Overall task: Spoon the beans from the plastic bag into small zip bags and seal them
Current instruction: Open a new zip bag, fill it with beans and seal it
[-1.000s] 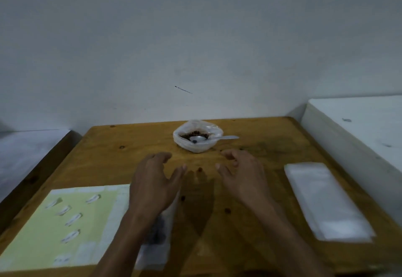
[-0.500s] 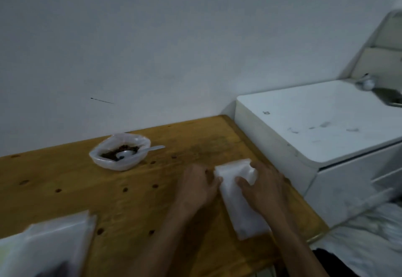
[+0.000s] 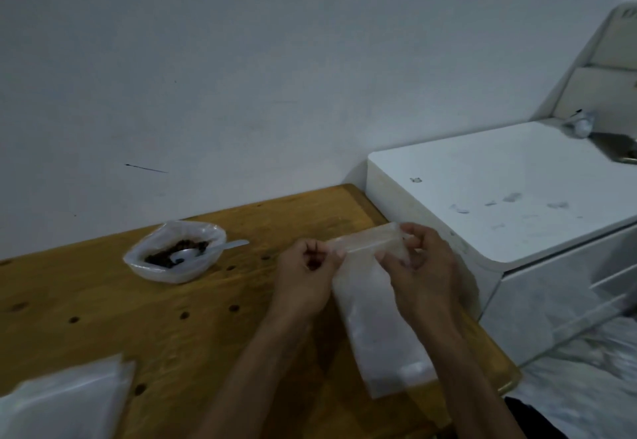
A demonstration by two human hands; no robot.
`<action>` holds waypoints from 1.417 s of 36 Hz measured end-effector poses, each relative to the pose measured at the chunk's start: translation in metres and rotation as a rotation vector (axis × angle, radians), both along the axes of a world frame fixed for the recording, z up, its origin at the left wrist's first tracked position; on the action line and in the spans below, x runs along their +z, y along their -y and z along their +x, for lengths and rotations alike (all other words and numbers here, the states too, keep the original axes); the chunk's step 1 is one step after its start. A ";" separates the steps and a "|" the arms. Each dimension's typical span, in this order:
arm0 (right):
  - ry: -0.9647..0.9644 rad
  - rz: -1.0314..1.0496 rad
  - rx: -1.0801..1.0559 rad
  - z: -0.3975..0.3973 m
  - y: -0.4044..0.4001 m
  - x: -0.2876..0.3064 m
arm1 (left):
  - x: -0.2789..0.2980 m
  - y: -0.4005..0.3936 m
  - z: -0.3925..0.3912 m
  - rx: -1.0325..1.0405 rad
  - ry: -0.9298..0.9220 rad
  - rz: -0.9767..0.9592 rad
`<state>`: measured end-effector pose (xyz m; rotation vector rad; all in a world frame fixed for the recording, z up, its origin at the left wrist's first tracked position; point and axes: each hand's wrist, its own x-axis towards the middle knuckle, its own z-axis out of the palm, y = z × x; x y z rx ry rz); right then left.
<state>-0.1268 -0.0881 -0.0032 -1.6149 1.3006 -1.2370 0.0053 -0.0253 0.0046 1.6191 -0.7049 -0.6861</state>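
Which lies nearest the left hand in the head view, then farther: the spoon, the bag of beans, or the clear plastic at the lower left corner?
From the left hand:
1. Spoon, its handle tip just to the hand's left.
2. Bag of beans, farther left, behind the spoon's handle.
3. Clear plastic, at the table's near left corner.

Dim, soft picture — edges bent, corners blurred.

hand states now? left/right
Left hand: pinching the top edge of a zip bag.
Right hand: pinching the same edge's other end.
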 end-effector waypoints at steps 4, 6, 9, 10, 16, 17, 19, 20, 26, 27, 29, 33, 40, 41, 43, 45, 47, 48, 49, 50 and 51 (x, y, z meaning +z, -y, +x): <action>0.219 0.088 0.134 0.005 -0.009 0.022 | 0.026 -0.014 0.004 -0.064 -0.300 -0.124; 0.270 0.146 0.224 0.012 -0.015 0.028 | 0.033 -0.023 0.013 -0.071 -0.243 -0.155; 0.280 0.199 0.343 0.023 -0.023 0.036 | 0.039 -0.041 0.036 -0.057 -0.039 -0.153; 0.269 0.200 0.383 0.028 -0.026 0.038 | 0.040 -0.048 0.045 -0.055 0.035 -0.147; 0.153 0.143 0.687 0.067 -0.041 0.048 | 0.051 -0.098 0.095 -0.090 0.339 -0.101; 0.120 0.122 0.736 0.075 -0.045 0.050 | 0.053 -0.106 0.102 -0.073 0.375 -0.082; 0.070 0.075 0.774 0.094 -0.056 0.052 | 0.055 -0.119 0.113 -0.018 0.439 -0.051; 0.057 0.060 0.765 0.103 -0.061 0.051 | 0.055 -0.125 0.118 0.040 0.471 -0.043; 0.155 0.011 0.747 0.153 -0.103 0.048 | 0.059 -0.158 0.128 0.456 0.756 -0.070; 0.175 0.010 0.776 0.159 -0.111 0.048 | 0.060 -0.162 0.129 0.448 0.688 -0.075; 0.203 0.013 0.857 0.170 -0.125 0.050 | 0.064 -0.168 0.132 0.412 0.454 -0.094; 0.220 0.031 0.982 0.186 -0.143 0.054 | 0.064 -0.181 0.145 0.425 0.228 -0.171; 0.307 0.224 1.061 0.196 -0.150 0.064 | 0.066 -0.199 0.157 0.352 0.102 -0.240; 0.324 0.259 1.079 0.197 -0.150 0.064 | 0.066 -0.201 0.158 0.347 0.110 -0.242; 0.327 0.285 1.079 0.198 -0.148 0.064 | 0.067 -0.202 0.158 0.341 0.129 -0.245; 0.301 0.251 1.037 0.199 -0.148 0.063 | 0.066 -0.202 0.157 0.341 0.193 -0.226; 0.225 0.124 0.967 0.199 -0.149 0.062 | 0.066 -0.200 0.155 0.352 0.300 -0.192; 0.168 0.026 0.930 0.199 -0.150 0.062 | 0.066 -0.199 0.154 0.356 0.349 -0.174; 0.106 -0.087 0.895 0.199 -0.152 0.062 | 0.066 -0.198 0.154 0.357 0.388 -0.157; 0.045 -0.202 0.857 0.199 -0.154 0.062 | 0.066 -0.196 0.154 0.356 0.419 -0.142; -0.005 -0.304 0.816 0.200 -0.156 0.060 | 0.066 -0.195 0.154 0.355 0.449 -0.127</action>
